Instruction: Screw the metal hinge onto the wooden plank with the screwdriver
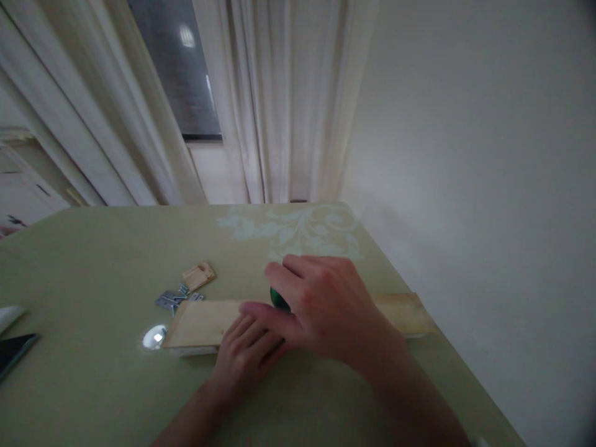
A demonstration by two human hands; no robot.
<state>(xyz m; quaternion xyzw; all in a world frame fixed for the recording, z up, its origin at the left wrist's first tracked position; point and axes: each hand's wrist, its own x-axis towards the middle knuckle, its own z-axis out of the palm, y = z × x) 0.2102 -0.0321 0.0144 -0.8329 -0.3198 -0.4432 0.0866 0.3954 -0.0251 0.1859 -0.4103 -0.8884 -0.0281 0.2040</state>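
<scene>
A pale wooden board point(200, 323) lies flat near the table's front. My right hand point(321, 307) is on top of it, closed around a small dark green object point(278, 298) that is mostly hidden by the fingers. My left hand point(246, 357) rests on the board's near edge, fingers flat on the wood, partly under the right hand. Several small metal brackets point(171, 300) and a small wooden piece point(198, 275) lie just beyond the board's left end.
The table point(93, 261) has a green cloth with a pale floral print at the back. A shiny round spot point(154, 336) is by the board's left corner. A dark phone point(13, 352) lies at the left edge. Curtains and a wall stand behind.
</scene>
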